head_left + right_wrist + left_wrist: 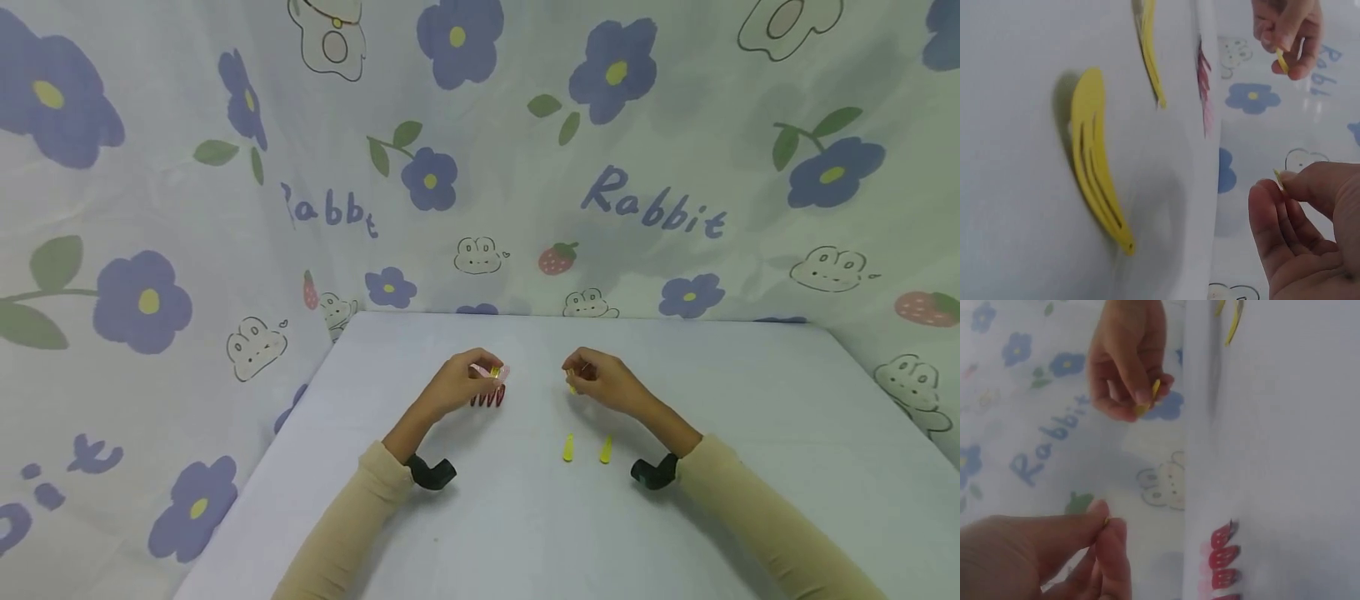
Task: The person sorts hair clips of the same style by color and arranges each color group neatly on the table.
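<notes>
My left hand (pixel 459 385) pinches a yellow hair clip (pixel 495 372) between thumb and fingertips, above the pink and red clips. My right hand (pixel 609 382) pinches another yellow clip (pixel 572 383) in the air. In the left wrist view, a sliver of yellow shows at the left hand's (pixel 1066 556) fingertips, and the right hand (pixel 1127 356) holds its clip (pixel 1142 409). Two yellow clips lie on the table nearer the front, one at left (pixel 567 447) and one at right (pixel 606 450).
Several dark red clips (pixel 491 397) lie in a row under the left hand, with pink clips (pixel 1205 565) beside them. The white table (pixel 510 533) meets a patterned cloth (pixel 517 167) at its back and left. A black wrist device (pixel 433 473) hangs at each wrist.
</notes>
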A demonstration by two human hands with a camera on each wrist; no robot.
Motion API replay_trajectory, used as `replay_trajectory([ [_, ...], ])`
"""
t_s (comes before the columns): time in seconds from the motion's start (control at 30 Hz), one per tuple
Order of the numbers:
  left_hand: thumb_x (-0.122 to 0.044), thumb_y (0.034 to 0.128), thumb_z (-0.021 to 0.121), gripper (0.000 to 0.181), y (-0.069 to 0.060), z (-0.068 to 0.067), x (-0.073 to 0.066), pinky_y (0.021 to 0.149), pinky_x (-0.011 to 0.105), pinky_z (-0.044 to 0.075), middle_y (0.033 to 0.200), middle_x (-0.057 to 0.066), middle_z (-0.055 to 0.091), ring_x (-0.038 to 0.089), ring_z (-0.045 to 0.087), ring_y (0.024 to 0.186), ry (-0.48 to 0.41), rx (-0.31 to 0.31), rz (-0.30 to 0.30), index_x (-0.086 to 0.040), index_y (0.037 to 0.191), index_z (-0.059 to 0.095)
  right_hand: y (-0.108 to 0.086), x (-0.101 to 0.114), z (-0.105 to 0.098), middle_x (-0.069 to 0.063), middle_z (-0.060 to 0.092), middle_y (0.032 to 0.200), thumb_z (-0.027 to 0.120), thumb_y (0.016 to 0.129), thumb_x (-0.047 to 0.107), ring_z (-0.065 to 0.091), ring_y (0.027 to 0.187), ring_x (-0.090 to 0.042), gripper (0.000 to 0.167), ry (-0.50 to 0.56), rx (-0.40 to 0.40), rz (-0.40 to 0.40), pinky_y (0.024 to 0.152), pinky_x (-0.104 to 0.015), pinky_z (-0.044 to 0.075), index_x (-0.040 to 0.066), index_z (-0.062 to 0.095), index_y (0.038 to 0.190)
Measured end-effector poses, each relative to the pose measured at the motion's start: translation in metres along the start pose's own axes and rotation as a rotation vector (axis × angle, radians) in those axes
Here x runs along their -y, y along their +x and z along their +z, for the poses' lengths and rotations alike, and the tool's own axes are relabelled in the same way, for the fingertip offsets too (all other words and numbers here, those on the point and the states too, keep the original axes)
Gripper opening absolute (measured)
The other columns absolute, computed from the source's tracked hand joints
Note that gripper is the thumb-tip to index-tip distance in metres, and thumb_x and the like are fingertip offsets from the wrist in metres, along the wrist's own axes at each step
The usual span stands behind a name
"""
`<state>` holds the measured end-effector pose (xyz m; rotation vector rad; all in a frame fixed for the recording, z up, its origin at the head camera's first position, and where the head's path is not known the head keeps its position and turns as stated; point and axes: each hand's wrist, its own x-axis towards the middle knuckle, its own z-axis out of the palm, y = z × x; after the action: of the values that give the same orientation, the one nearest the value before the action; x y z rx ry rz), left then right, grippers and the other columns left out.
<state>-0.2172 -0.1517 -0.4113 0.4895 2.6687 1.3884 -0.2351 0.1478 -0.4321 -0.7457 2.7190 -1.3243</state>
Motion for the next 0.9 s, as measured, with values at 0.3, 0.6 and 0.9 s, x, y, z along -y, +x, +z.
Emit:
replay_trajectory([
  [0.3,-0.015,0.0906,0.074,0.035,-0.015,-0.015,0.017,0.076,0.034,0.053,0.117,0.002,0.067,0.017,0.065,0.094,-0.037,-0.036,-0.059,-0.013,0.125,0.066,-0.005,0.015,0.016,-0.009,0.069,0.099,0.069,0.093,0.007,0.067,0.077,-0.015,0.023,0.045,-0.016,-0.04,0.067,-0.027,0.056,0.004,0.066,0.115],
  [0.6,-0.011,0.0905,0.073,0.039,-0.022,-0.024,0.031,0.081,0.038,0.056,0.121,0.009,0.064,0.017,0.066,0.092,-0.084,0.023,-0.081,-0.007,0.128,0.063,-0.004,0.026,0.033,-0.016,0.068,0.108,0.07,0.092,0.006,0.066,0.083,-0.017,0.028,0.109,0.008,-0.07,0.07,-0.024,0.057,0.003,0.064,0.119],
  [0.9,-0.006,0.0878,0.075,0.041,-0.025,-0.029,0.037,0.073,0.031,0.05,0.117,0.011,0.063,0.019,0.065,0.088,-0.014,0.089,-0.087,-0.009,0.127,0.065,0.001,0.044,0.048,-0.006,0.068,0.101,0.07,0.093,0.009,0.065,0.081,-0.016,0.025,0.118,0.01,-0.116,0.07,-0.026,0.057,0.012,0.067,0.118],
])
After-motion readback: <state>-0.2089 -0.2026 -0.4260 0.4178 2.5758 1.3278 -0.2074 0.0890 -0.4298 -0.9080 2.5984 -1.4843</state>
